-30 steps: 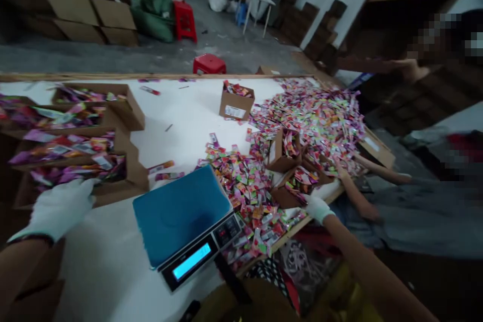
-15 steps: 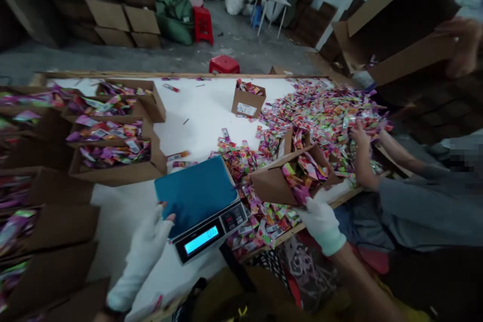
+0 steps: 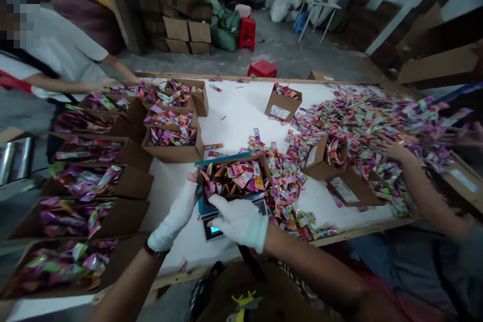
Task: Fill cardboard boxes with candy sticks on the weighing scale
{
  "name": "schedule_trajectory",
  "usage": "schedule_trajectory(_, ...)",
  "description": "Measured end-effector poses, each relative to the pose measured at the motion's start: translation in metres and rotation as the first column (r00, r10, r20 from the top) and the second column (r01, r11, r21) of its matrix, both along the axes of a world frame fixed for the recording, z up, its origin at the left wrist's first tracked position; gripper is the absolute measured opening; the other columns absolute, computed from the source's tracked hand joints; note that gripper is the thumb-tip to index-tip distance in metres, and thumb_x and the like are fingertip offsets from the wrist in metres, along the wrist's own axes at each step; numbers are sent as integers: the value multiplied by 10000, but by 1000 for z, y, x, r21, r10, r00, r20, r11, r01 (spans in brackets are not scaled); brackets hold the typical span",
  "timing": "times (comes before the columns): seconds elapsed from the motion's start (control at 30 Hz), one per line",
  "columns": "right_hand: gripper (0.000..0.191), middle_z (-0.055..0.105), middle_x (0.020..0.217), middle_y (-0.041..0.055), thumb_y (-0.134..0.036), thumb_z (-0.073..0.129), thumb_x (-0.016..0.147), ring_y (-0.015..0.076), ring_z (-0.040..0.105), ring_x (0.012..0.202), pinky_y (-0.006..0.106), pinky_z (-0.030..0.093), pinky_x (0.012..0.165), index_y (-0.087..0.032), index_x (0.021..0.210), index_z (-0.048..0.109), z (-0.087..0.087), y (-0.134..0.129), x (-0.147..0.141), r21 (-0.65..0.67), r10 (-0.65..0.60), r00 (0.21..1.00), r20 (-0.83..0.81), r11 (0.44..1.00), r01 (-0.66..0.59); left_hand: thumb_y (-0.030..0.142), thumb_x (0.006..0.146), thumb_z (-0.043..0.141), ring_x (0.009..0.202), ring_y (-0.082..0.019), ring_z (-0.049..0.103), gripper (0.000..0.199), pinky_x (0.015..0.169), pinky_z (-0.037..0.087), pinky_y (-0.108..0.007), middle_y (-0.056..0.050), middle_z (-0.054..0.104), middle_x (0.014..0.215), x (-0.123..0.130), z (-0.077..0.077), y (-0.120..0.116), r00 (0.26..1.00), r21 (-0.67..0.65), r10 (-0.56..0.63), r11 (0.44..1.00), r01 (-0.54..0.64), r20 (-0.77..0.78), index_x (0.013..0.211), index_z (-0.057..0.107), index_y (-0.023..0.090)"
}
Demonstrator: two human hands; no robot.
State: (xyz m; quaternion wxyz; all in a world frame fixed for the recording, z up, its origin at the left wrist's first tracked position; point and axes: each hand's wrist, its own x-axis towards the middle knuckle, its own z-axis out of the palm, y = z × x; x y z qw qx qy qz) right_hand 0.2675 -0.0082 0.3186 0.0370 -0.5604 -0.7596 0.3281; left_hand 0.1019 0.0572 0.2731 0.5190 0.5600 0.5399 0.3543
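Observation:
My left hand (image 3: pixel 176 213) in a white glove presses against the left side of a brown cardboard box (image 3: pixel 234 179) packed with colourful candy packets. My right hand (image 3: pixel 239 222), also gloved, holds the box's near edge. The box sits over the blue platform of a digital scale (image 3: pixel 222 157), and it hides most of that platform. The scale's lit display (image 3: pixel 213 230) shows just below my right hand, too small to read. Loose packets (image 3: pixel 283 186) lie just to the right of the box.
Several open boxes of packets (image 3: pixel 173 141) stand left on the white table (image 3: pixel 241 110). A large loose pile (image 3: pixel 362 121) spreads right, where a co-worker's hand (image 3: pixel 392 148) reaches in. Another person's hand (image 3: pixel 105 83) rests at the far left.
The box my right hand held tilted by the pile now sits on the scale, with my left hand against it too. The view has swung left, bringing more boxes and a person into sight.

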Motion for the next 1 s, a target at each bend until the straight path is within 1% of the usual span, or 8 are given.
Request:
schedule_trajectory(0.13,353,760,1006,52,-437,526,1000,195,713,904,312,532,824,-230,1259,644,35,-4,74,201,-115,968,-225,966,161,770,928,320,1391,-304,524,837,1134,469,-502,-173,493,1548,-17,0,-9,979,-110,138,986,-123,148,1509,445,180)
schedule_trajectory(0.23,387,698,1172,104,-420,575,962,238,672,1045,367,539,897,-201,1278,620,47,4,120,365,-183,970,-163,902,232,678,892,536,1304,-296,579,759,1143,449,-480,-164,566,1463,-30,14,-16,975,-3,224,975,-224,-3,1434,520,147)
schedule_trajectory(0.4,684,587,1323,156,-609,669,870,315,653,1047,394,538,824,-214,1408,520,51,17,113,334,-187,960,209,936,110,550,854,634,1199,-280,618,666,1106,479,-453,-122,649,1310,-27,57,-15,918,305,58,950,70,-393,1400,567,174)
schedule_trajectory(0.5,826,560,1347,180,-716,666,827,330,657,1040,394,525,826,-223,1461,473,46,26,84,285,-180,925,333,955,83,507,857,630,1252,-314,589,601,1068,503,-434,-144,560,1420,-5,76,-15,761,388,-23,850,356,-649,1354,592,171)
schedule_trajectory(0.6,881,545,1345,190,-729,657,819,340,667,1030,430,523,835,-234,1510,427,32,38,61,220,-150,887,437,974,56,440,873,627,1064,-306,663,533,847,568,-405,-142,558,1383,21,79,-18,520,269,-61,801,534,-852,1349,592,202)
schedule_trajectory(0.73,433,625,1235,152,-438,550,972,314,671,1054,403,515,827,-233,1351,597,16,49,52,171,-64,861,505,985,-28,255,958,471,951,-296,677,287,728,521,-377,-148,641,1149,42,70,-16,294,95,-113,788,609,-949,1102,705,177)
schedule_trajectory(0.83,335,670,1160,130,-288,393,1039,262,680,1013,358,508,803,-208,1145,701,16,51,62,193,-37,874,484,979,-65,182,973,406,972,-286,672,323,732,500,-365,-148,667,1098,42,68,-10,311,103,-114,791,603,-943,1042,721,157)
schedule_trajectory(1.0,308,693,1225,83,-251,452,1020,215,666,1066,315,521,881,-224,1133,736,26,49,98,384,-113,973,203,923,27,188,962,443,912,-259,676,343,715,510,-355,-109,695,1098,33,84,-3,449,222,-47,821,526,-892,1161,722,180)
